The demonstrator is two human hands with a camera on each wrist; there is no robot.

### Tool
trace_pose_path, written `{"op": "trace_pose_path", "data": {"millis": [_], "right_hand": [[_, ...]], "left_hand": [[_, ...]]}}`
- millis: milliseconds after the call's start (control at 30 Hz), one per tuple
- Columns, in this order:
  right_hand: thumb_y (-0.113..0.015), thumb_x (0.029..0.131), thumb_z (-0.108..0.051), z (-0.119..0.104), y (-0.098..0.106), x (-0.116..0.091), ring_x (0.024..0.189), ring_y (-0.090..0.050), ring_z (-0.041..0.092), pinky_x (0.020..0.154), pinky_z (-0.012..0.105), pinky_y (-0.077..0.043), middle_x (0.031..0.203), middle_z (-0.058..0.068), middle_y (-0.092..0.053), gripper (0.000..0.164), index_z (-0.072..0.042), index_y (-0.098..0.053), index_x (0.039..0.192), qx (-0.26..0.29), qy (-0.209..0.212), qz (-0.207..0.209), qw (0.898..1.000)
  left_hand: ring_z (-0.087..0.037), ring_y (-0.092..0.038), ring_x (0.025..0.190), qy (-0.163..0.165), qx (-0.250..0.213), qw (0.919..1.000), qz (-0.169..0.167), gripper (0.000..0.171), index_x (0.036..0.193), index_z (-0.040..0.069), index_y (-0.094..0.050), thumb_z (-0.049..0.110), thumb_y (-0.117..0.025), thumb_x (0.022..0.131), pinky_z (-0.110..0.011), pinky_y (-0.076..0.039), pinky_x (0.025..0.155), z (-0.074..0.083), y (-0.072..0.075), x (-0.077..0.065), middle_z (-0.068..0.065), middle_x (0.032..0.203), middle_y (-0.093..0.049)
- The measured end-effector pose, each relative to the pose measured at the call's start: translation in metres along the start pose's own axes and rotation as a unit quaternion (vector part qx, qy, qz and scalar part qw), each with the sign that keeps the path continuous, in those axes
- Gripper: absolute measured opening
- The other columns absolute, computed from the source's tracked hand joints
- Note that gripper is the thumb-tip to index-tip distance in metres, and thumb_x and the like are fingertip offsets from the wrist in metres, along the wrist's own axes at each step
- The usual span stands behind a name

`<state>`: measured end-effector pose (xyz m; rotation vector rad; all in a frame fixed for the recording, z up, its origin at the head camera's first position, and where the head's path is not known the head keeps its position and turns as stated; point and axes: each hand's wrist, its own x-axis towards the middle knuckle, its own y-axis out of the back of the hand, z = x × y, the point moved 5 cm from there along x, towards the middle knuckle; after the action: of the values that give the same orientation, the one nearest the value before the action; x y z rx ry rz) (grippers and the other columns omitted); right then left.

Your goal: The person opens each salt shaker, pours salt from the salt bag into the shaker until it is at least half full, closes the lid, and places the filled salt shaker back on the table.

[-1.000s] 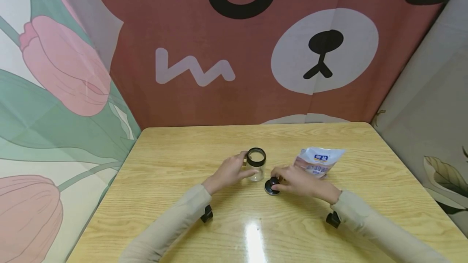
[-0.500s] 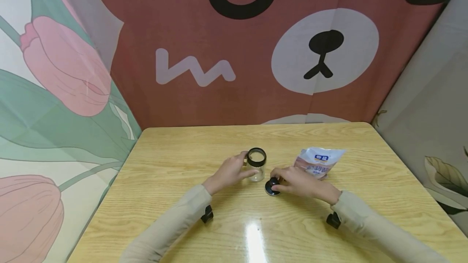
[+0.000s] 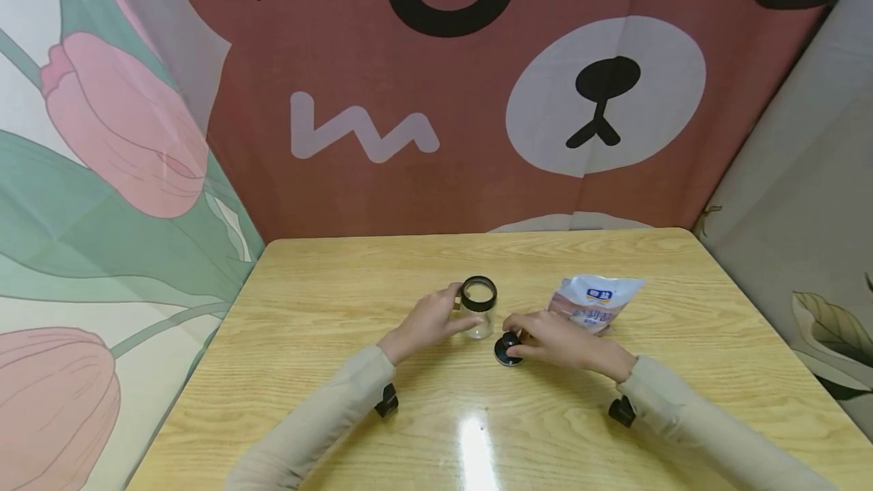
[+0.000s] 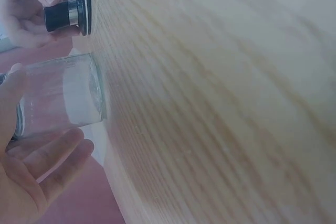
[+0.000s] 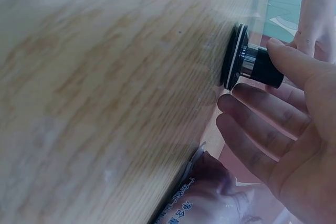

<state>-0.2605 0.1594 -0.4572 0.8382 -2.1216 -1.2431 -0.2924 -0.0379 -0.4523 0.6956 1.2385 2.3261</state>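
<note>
A clear glass jar (image 3: 481,323) with a black collar round its mouth stands upright on the wooden table. My left hand (image 3: 428,318) holds it from the left, thumb on the near side and fingers round behind. In the left wrist view the jar's glass body (image 4: 58,95) looks see-through, with no contents showing. Just to its right, a black lid (image 3: 505,354) lies flat, knob upward. My right hand (image 3: 559,337) pinches the knob between thumb and fingers. In the right wrist view the lid (image 5: 236,59) shows a pale seal ring and a silver band below the knob.
A white and pink printed plastic bag (image 3: 600,300) stands behind my right hand, close to its knuckles. The wooden table (image 3: 341,271) ends at a printed cloth backdrop (image 3: 382,195). Black wrist devices (image 3: 386,401) sit under both sleeves.
</note>
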Motion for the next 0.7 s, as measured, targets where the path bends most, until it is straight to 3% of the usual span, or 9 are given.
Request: {"op": "trace_pose_path", "data": {"millis": [233, 700], "right_hand": [[-0.072, 0.093, -0.028, -0.0024, 0.0013, -0.0013, 0.086, -0.067, 0.009, 0.072, 0.024, -0.056, 0.103, 0.001, -0.070, 0.035, -0.005, -0.065, 0.117, 0.015, -0.002, -0.007, 1.000], [-0.068, 0.096, -0.031, -0.0065, 0.0086, -0.0064, 0.093, -0.069, 0.019, 0.077, 0.030, -0.058, 0.113, 0.007, -0.069, 0.039, -0.003, -0.062, 0.122, 0.019, -0.006, -0.008, 1.000]], "left_hand": [[-0.026, -0.070, 0.090, -0.003, -0.008, 1.0000, 0.002, 0.070, 0.138, -0.008, -0.046, 0.038, -0.072, 0.092, -0.031, -0.057, 0.077, 0.0006, 0.0005, -0.0008, -0.019, 0.109, -0.069], [-0.024, -0.068, 0.094, 0.030, -0.014, 0.9994, -0.011, 0.074, 0.142, -0.004, -0.044, 0.045, -0.069, 0.093, -0.034, -0.056, 0.081, 0.0012, 0.0003, -0.0016, -0.019, 0.122, -0.064]]}}
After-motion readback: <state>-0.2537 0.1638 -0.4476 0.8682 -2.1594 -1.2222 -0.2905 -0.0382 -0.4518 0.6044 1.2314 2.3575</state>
